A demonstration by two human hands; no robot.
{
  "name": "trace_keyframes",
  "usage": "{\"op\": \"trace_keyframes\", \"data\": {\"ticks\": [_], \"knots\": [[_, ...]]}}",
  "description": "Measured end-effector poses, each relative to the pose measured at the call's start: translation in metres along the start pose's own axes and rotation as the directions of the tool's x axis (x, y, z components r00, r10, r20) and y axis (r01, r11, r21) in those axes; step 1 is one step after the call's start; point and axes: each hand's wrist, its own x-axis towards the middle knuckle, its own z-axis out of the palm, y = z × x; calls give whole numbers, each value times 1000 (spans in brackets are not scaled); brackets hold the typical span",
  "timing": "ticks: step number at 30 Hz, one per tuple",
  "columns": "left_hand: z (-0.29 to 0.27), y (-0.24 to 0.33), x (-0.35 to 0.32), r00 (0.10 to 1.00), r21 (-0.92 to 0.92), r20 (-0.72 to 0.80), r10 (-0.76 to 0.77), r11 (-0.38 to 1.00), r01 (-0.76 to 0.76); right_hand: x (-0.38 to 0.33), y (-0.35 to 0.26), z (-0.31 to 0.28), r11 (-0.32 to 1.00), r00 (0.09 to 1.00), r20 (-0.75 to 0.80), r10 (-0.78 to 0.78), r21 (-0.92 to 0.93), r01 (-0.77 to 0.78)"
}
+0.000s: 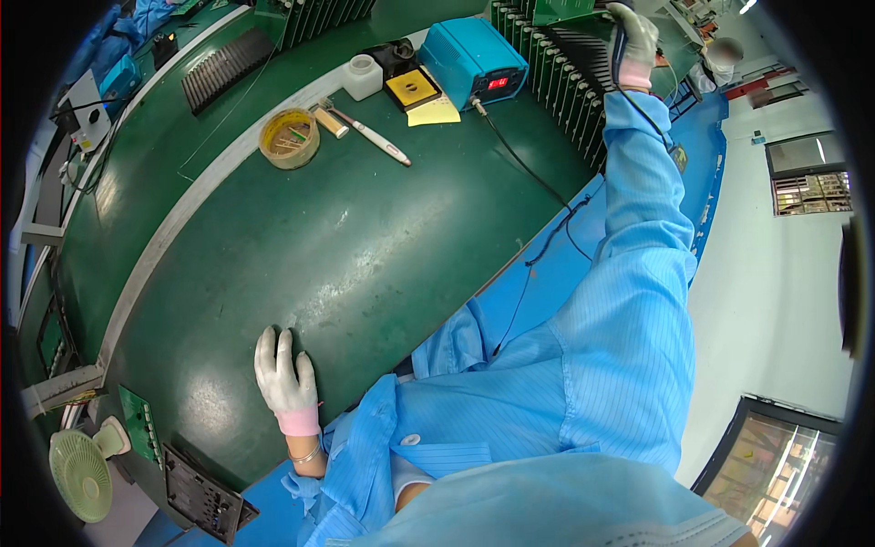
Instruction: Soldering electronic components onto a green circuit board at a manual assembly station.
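Note:
My left hand (pixel 287 376), in a white glove with a pink cuff, lies flat on the green tabletop (pixel 246 246) with its fingers stretched out and nothing in it. Far off to the right, my right hand (pixel 638 46), gloved the same way, reaches over a black slotted rack (pixel 561 82). Its fingers are curled around a dark slim handle (pixel 620 50) with a black cord, which looks like a soldering iron; the tip is hidden. Right by these fingers, a green circuit board (pixel 565 9) rises at the rack, and I cannot tell whether they touch it.
A blue soldering station (pixel 474 59) stands at the back, its cable hanging over the table edge. Beside it are a yellow sponge tray (pixel 412 88), a white bottle (pixel 363 77), a brush (pixel 369 135) and a round tub (pixel 290 139). A green fan (pixel 80 474) stands at lower left.

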Motion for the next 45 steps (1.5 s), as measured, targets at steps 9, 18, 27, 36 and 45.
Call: {"op": "trace_keyframes", "data": {"ticks": [9, 18, 27, 36, 45], "knots": [[1, 3, 1, 1000, 24, 5, 8, 1000, -8, 0, 9, -1, 874, 938, 239, -250, -362, 325], [5, 8, 7, 1000, 15, 7, 16, 1000, -16, 12, 32, -9, 919, 913, 354, -202, -254, 302], [-3, 1, 8, 996, -35, -71, 61, 997, -63, 4, 102, 27, 956, 935, 348, 62, -291, 45], [-49, -84, 13, 962, -514, -7, -271, 826, 229, 15, 172, 42, 941, 939, 297, -174, -231, 247], [-109, -378, 164, 387, -832, -328, -862, 458, 313, -84, -105, 22, 963, 962, 59, 266, 30, -268]]}}
